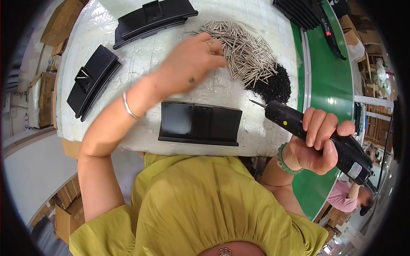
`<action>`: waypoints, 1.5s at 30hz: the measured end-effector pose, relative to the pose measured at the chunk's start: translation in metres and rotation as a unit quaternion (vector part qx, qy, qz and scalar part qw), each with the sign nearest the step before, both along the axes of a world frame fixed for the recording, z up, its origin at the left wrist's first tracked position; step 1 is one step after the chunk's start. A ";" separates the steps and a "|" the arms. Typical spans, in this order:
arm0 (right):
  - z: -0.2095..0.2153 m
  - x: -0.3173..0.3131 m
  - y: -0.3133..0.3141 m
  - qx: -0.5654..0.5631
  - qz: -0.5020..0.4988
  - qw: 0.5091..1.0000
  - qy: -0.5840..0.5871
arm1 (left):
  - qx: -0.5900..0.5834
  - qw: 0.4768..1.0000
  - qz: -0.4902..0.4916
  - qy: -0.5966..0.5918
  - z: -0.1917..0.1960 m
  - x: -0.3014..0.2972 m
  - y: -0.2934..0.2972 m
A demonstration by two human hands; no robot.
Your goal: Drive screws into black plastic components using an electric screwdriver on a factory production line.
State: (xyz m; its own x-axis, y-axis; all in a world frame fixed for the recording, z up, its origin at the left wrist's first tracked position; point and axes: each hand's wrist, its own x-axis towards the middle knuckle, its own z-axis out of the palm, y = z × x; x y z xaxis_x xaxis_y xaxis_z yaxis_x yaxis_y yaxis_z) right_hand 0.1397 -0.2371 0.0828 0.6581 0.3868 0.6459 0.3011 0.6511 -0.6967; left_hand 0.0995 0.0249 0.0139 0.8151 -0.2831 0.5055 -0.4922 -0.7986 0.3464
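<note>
My left hand (185, 66) reaches over the worktop to the near left side of a heap of silver metal pins (252, 51). Motion blurs its bent fingers, so whether they have picked up a pin does not show. In my right hand (318, 145) is a black electric screwdriver (284, 117), its thin bit pointing left, clear of the worktop. Beyond that bit lies a pile of small black screws (277, 87), touching the pins. A black rectangular plastic part (200, 123) rests in front of me, below my left wrist.
Two more black plastic parts lie on the white-covered worktop (141, 70), one at left (94, 81) and one at the back (156, 19). A green surface (329, 85) runs along the right, with black ribbed parts (299, 13) at its far end. A person in pink (344, 196) is at lower right.
</note>
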 end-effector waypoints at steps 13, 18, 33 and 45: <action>0.008 -0.012 0.014 -0.030 0.000 0.999 0.022 | 0.069 0.996 -0.037 0.053 0.001 -0.018 0.024; 0.011 -0.019 0.029 -0.051 0.049 0.997 0.021 | -0.194 0.977 0.004 0.092 0.001 -0.074 -0.001; 0.005 -0.031 0.058 -0.132 0.132 0.982 0.008 | -0.180 0.980 0.056 0.060 -0.012 -0.103 -0.019; 0.004 -0.028 0.063 -0.166 0.147 0.975 -0.024 | -0.187 0.978 0.060 0.073 -0.014 -0.102 -0.021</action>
